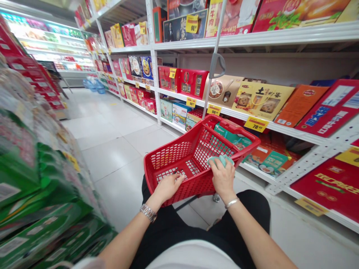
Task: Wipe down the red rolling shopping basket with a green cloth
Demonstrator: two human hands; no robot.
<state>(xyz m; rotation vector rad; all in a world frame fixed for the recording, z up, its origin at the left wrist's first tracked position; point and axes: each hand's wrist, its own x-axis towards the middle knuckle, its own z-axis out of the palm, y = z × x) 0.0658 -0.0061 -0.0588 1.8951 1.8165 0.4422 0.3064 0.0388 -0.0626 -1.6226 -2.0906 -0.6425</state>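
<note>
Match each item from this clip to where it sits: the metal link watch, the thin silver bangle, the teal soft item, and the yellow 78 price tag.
Items:
1. Metal link watch
2. Thin silver bangle
3. Teal soft item
4. Yellow 78 price tag

Places:
A. Shelf edge
B. Left hand's wrist
C. Under the right hand's fingers, at the rim of the red plastic basket
D. Right wrist

Pairs: 1-B, 2-D, 3-C, 4-A
</note>
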